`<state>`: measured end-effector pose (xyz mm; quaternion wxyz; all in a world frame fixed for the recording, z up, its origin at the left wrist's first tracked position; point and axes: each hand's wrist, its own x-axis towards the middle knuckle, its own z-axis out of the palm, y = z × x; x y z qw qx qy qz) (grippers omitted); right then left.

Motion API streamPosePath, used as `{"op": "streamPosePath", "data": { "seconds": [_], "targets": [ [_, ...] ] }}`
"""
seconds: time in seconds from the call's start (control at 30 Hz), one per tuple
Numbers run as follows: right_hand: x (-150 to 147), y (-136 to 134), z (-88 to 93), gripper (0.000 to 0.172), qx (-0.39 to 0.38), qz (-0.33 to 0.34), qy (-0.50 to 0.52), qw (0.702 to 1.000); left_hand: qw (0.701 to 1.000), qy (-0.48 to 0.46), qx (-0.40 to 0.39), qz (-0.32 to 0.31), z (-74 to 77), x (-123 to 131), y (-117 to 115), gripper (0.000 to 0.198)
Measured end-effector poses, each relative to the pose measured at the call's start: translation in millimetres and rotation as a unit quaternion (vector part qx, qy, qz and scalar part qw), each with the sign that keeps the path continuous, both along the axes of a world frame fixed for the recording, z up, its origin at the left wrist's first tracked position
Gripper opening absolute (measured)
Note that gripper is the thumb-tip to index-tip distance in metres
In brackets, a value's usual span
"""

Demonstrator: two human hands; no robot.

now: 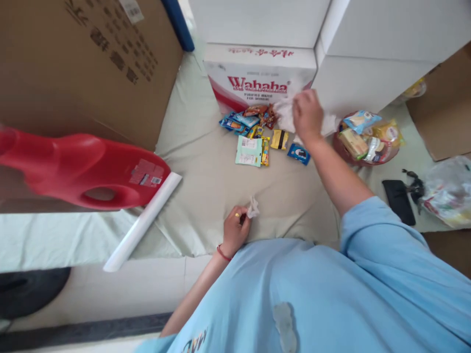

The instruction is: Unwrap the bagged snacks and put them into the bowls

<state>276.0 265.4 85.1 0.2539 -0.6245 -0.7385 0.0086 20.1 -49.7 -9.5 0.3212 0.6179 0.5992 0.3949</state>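
Note:
My left hand (237,228) is near my body at the cloth's front edge, its fingers pinched on a small crumpled piece of thin white plastic (253,208). Farther out, my right hand (308,115) is slightly blurred, with its fingers curled on a white plastic bag (285,112) by the front of the Wahaba box. Left of the bag lies a pile of small snack packets (245,120). Closer to me are a pale green packet (248,151), a yellow packet with a black band (279,139) and a blue packet (299,154).
A white Wahaba carton (257,86) stands behind the packets. To the right is a reddish bowl (348,156) of wrapped snacks, with a black phone-like object (399,201) nearby. On the left are a red detergent bottle (84,166), a white roll (143,223) and a large brown carton (91,63).

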Motion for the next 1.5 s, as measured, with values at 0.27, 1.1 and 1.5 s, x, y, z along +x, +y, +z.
{"op": "streamPosePath", "data": {
  "seconds": [0.27,1.1,1.5],
  "targets": [
    [44.2,-104.2,12.1,0.041,-0.084,-0.001,0.146,0.986,0.999,-0.006,0.036,-0.011,-0.2,3.5,8.0,0.012],
    [1.8,-241.4,-48.1,0.038,-0.373,0.079,0.489,0.784,0.992,0.042,0.048,-0.104,34.6,10.5,28.9,0.039],
    [-17.6,-251.3,-76.7,0.065,-0.382,0.062,0.572,0.723,0.991,-0.111,-0.051,-0.046,31.3,26.7,31.2,0.019]
  ]
}}
